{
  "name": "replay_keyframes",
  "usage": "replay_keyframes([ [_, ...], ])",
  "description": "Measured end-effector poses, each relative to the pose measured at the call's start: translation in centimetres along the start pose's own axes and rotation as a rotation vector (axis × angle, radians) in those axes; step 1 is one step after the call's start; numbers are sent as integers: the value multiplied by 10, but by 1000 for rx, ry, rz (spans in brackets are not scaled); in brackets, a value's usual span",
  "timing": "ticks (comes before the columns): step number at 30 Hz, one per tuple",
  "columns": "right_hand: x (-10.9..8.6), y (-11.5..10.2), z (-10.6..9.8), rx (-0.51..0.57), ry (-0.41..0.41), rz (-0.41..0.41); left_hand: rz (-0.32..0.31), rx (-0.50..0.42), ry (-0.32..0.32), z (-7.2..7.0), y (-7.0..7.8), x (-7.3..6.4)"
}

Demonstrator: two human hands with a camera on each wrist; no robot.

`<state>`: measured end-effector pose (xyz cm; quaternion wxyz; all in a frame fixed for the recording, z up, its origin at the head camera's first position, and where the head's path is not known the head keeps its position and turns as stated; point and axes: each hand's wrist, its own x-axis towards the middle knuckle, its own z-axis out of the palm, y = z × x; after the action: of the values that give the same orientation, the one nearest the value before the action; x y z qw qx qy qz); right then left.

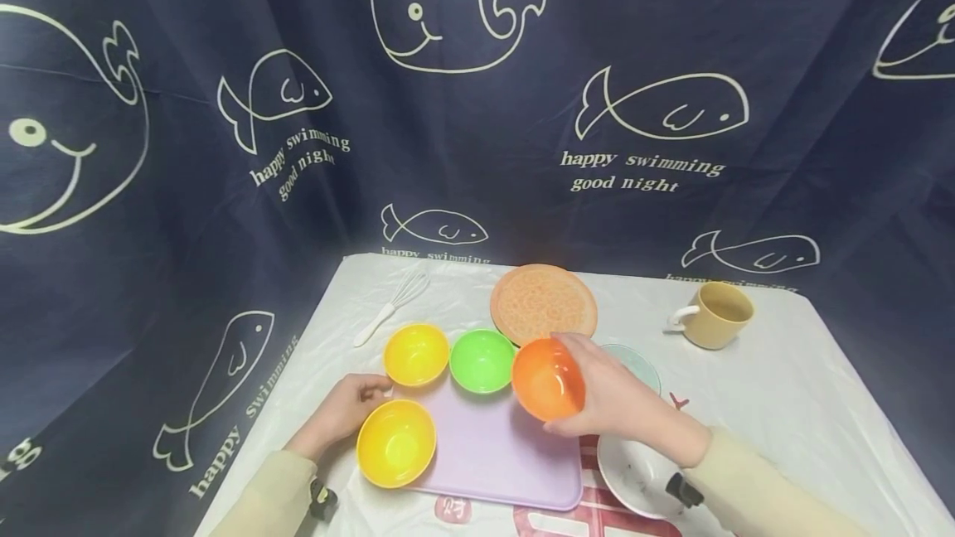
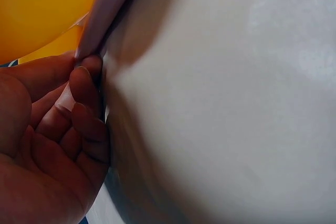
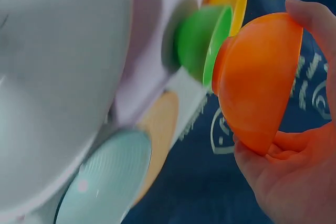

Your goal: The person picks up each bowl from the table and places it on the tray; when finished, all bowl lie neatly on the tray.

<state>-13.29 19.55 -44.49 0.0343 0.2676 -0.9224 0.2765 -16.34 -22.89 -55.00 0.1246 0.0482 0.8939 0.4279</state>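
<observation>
My right hand (image 1: 612, 392) grips an orange bowl (image 1: 545, 379) by its rim, thumb on one side and fingers on the other. In the right wrist view the orange bowl (image 3: 260, 77) is raised above the lilac tray (image 1: 492, 458), beside the green bowl (image 3: 202, 43). My left hand (image 1: 349, 406) is at the tray's left edge; in the left wrist view its thumb and fingers pinch the tray edge (image 2: 107, 11). Two yellow bowls, one at the back left (image 1: 416, 355) and one at the front left (image 1: 397, 444), and the green bowl (image 1: 483, 361) stand on the tray.
A white bowl (image 1: 634, 475) lies right of the tray, under my right forearm. Behind that arm is a pale blue dish (image 1: 634, 361). A round orange-brown mat (image 1: 543, 303), a white whisk (image 1: 390, 309) and a tan mug (image 1: 718, 317) occupy the table's back part, before a dark curtain.
</observation>
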Motion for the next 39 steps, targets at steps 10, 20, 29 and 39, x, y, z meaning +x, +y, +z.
replay_keyframes([
  [10, 7, -18, 48, 92, -148, -85, -22, -20, 4, 2, 1, 2],
  [20, 7, -34, 73, 56, -226, -50, 8, -8, -1, 1, -2, 2],
  [29, 6, -44, 87, 77, -234, -110, 19, -5, 5, 0, -4, 2],
  [39, 11, -49, 102, 94, -264, -104, -3, -6, 10, 0, 2, 0],
])
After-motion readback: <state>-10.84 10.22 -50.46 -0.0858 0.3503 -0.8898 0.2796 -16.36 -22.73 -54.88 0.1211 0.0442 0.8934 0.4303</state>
